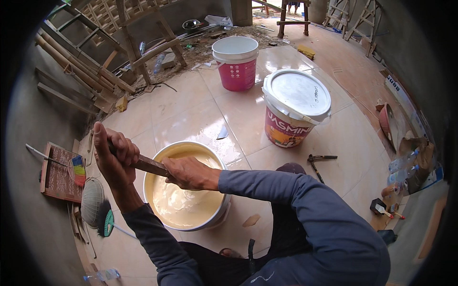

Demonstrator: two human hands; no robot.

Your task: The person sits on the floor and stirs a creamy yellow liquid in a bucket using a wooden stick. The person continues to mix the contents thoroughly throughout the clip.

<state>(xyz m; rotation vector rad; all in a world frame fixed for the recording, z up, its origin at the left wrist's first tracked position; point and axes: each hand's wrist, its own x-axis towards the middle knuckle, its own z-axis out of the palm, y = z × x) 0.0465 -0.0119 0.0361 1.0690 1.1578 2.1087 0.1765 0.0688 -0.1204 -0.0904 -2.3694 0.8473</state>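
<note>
Both my hands grip a dark wooden stick (151, 166) held at a slant over an open bucket (147, 188) of cream-coloured paint (183, 207). My left hand (117, 152) is closed around its upper end, thumb pointing up. Lower down, above the paint, my right hand (191, 172) wraps round the same stick. The stick's lower end is hidden by my right hand and forearm. Swirl marks show on the paint's surface.
Beyond the paint stand a lidded bucket (291, 121) and an open pink-and-white bucket (237, 71). A dark hand tool (317, 164) lies on the tiles to the right. Brooms (76, 169), bottles (403, 162) and paintbrushes (381, 209) line the sides. Wooden trestles (143, 43) stand at the far left.
</note>
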